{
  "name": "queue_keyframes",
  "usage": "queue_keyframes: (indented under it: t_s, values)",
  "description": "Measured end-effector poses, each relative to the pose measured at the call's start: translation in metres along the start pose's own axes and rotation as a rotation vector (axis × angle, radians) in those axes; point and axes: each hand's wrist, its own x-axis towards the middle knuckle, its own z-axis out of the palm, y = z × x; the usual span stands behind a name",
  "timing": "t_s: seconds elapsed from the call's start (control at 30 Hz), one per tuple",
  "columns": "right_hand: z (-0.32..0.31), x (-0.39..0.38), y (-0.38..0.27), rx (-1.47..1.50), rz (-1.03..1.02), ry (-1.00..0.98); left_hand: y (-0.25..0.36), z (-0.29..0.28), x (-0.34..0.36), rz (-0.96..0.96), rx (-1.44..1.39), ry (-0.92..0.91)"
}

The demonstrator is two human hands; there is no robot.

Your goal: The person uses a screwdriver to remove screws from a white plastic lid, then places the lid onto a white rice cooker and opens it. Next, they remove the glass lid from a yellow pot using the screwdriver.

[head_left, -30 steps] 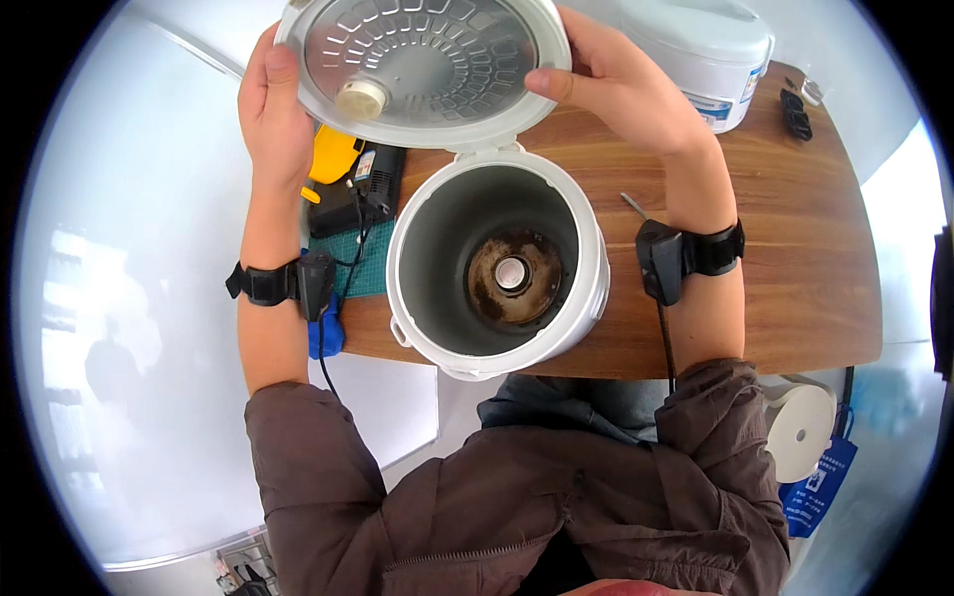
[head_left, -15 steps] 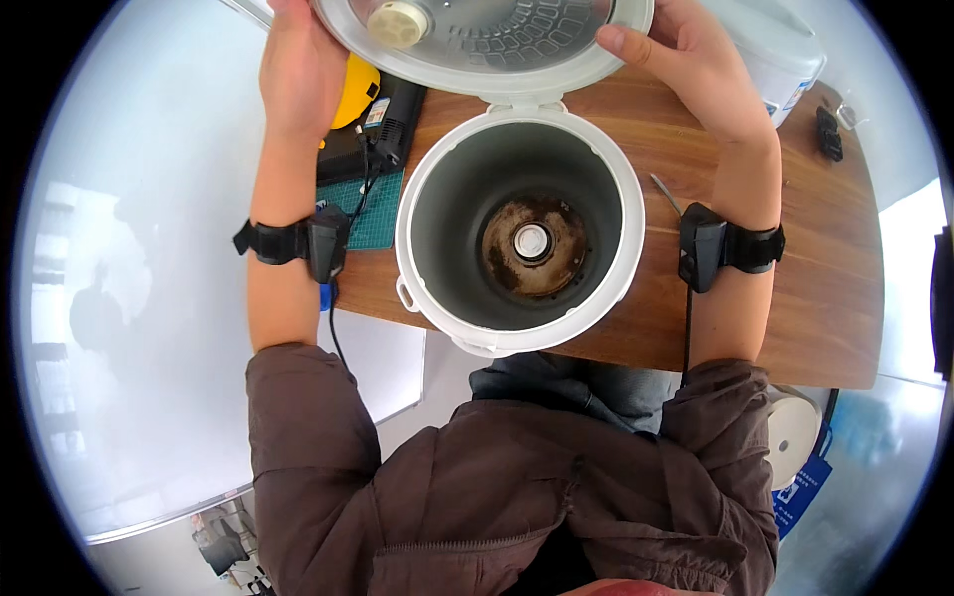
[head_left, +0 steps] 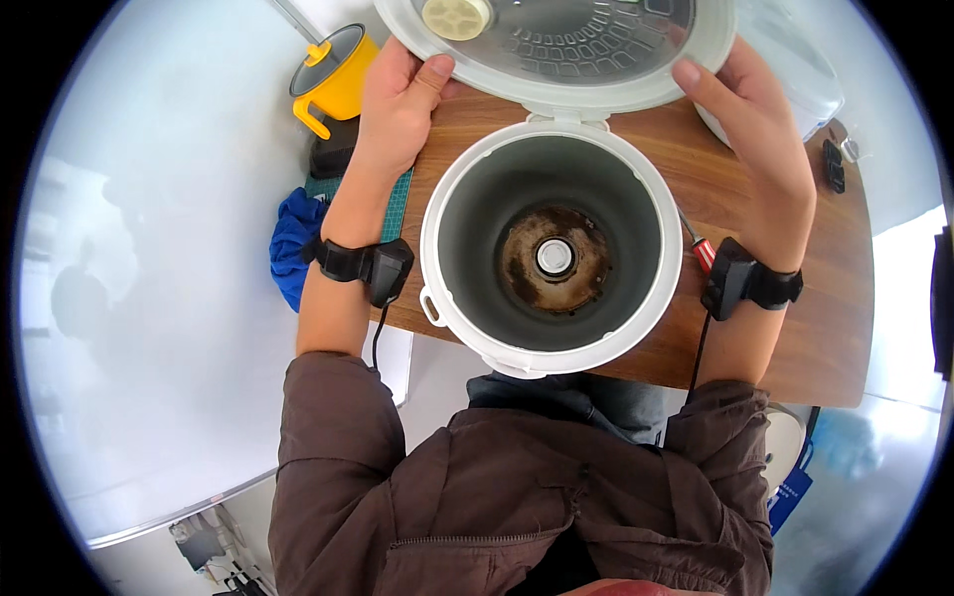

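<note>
A white rice cooker (head_left: 434, 228) stands in front of me at the table's near edge. Down in its grey interior lies a brown-stained heating plate (head_left: 522, 283) with a round white centre piece. The lid (head_left: 606, 94) is raised on its rear hinge, its metal underside and cream valve cap (head_left: 455, 18) facing me. My left hand (head_left: 397, 109) grips the lid's left rim, thumb on the near side. On the opposite rim my right hand (head_left: 755, 124) holds on the same way; its fingers are partly hidden behind the lid.
A red-handled screwdriver (head_left: 704, 255) lies right of the cooker, partly behind my wrist strap. At left are a yellow pot (head_left: 343, 89), a blue cloth (head_left: 296, 238) and a green cutting mat (head_left: 397, 211). A translucent white container (head_left: 795, 70) stands at back right.
My view has shifted, so the cooker and lid sit further right and lower. My left thumb now shows on the lid's rim. The yellow pot and blue cloth have come into fuller view.
</note>
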Motion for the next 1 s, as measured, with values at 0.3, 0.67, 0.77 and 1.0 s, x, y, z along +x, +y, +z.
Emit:
queue_keyframes:
  t_s: [0.3, 0.67, 0.77, 1.0]
  values:
    - [0.010, -0.006, -0.031, -0.066, 0.086, 0.105, -0.009, 0.000, 0.003, 0.007, -0.155, -0.070]
    - [0.049, 0.003, -0.052, -0.265, -0.083, 0.363, -0.009, 0.027, 0.010, 0.018, -0.116, 0.020]
    - [0.065, 0.005, -0.056, -0.412, -0.144, 0.467, -0.004, 0.024, 0.013, -0.012, -0.120, 0.014]
    - [0.067, 0.008, -0.054, -0.630, -0.037, 0.580, -0.002, 0.031, 0.014, 0.001, -0.188, 0.053]
